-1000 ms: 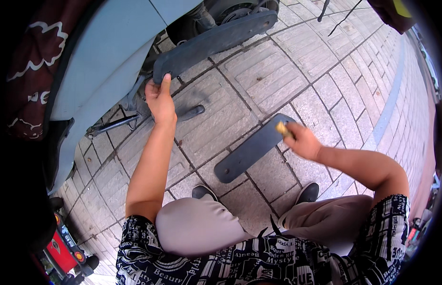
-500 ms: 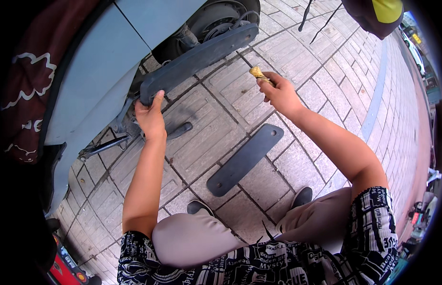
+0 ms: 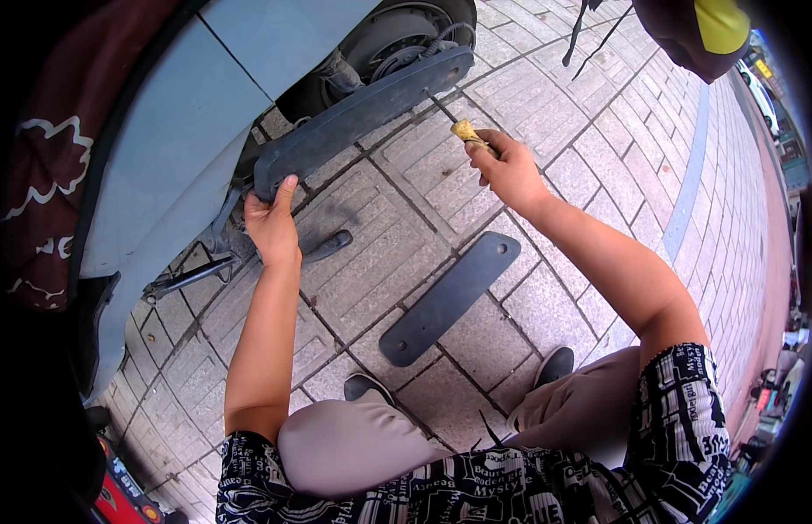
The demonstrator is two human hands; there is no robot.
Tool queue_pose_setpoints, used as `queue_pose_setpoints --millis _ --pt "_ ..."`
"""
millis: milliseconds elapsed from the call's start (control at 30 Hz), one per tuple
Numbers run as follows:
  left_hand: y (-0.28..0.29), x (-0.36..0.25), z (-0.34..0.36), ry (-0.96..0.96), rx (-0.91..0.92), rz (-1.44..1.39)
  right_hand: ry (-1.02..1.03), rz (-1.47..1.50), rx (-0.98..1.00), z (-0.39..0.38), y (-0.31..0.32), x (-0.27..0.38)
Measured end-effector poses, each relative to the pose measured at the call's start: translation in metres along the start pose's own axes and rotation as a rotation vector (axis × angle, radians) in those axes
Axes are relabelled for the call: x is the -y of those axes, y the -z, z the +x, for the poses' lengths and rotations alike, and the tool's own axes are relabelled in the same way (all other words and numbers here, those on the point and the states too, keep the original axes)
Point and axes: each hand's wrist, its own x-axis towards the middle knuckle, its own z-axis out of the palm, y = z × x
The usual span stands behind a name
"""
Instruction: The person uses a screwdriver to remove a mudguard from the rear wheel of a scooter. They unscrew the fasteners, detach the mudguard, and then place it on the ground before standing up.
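Note:
My left hand (image 3: pixel 271 223) grips the near end of a long dark plastic panel (image 3: pixel 362 109) that lies along the lower side of a light blue scooter (image 3: pixel 175 131). My right hand (image 3: pixel 508 170) is shut on a screwdriver with a yellowish handle (image 3: pixel 464 131). Its thin shaft points up-left and its tip meets the far end of the panel, close to the rear wheel (image 3: pixel 397 35). A second, loose dark panel (image 3: pixel 450 297) lies flat on the paving between my arms.
I crouch on grey brick paving (image 3: pixel 598 105); my knees and dark shoes (image 3: pixel 554 365) sit at the lower middle. A kickstand (image 3: pixel 323 247) and metal footrest (image 3: pixel 183 278) stick out beneath the scooter. A blue stripe (image 3: pixel 690 183) runs along the paving at right.
My right hand lifted the screwdriver from the loose panel on the ground and carried it up-left to the far end of the mounted panel. My left hand kept its hold on the near end.

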Motion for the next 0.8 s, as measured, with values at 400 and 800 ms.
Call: queue_pose_setpoints --millis 400,800 --pt "-0.0027 0.0032 0.0011 -0.105 0.06 -0.092 -0.043 0.074 0.006 0.0007 0.0006 -0.0007" --pt "0.0011 0.0037 0.0025 -0.082 0.054 -0.105 -0.102 0.137 0.053 0.0011 -0.0043 0.0019"
